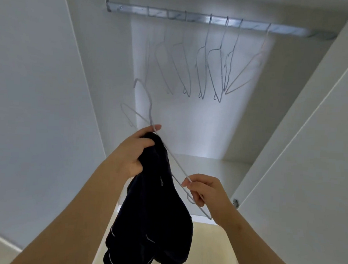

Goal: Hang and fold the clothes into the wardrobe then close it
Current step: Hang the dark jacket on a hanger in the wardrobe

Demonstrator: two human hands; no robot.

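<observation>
**Q:** White wardrobe (291, 139) interior, doors open. What does the rail (216, 22) carry?

**A:** A row of empty wire hangers (217, 73). No clothing hangs there.

**Q:** State of the hands?

**A:** The left hand (135, 150), fingers curled, grips the bunched dark garment (154, 212) together with the neck of a white hanger (177, 164). It is below the rail, in front of the opening. The right hand (204, 189) pinches the hanger's lower wire between thumb and fingertips.

**Q:** Which step is in hand?

**A:** Probably fitting the garment onto the hanger. Most of the cloth hangs loose beneath the left hand and is not spread along the wire.

**Q:** What does the next move call for?

**A:** Likely this sequence:
1. Feed the free end of the hanger into the garment's opening.
2. Level the hanger.
3. Raise its hook to a gap on the rail.

Caution: the hook may snag a neighbouring hanger.
</observation>
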